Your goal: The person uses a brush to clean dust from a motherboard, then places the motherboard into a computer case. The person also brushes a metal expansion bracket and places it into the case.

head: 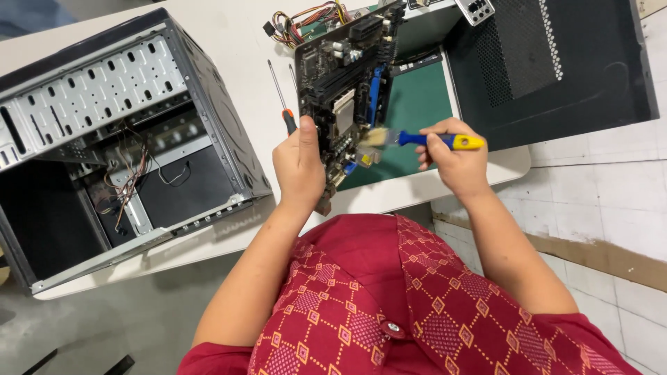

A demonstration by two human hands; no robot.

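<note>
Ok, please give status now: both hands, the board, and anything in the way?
Left hand grips motherboard upright over the table. Right hand holds brush, bristles on the board. Screwdriver beside the board, open case at left; nothing blocking.

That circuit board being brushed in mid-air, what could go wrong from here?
The motherboard is held upright by the left hand alone, at one lower edge, so it might slip or tip onto the table. The brush in the right hand could snag small parts. The screwdriver lies close underneath.
</note>
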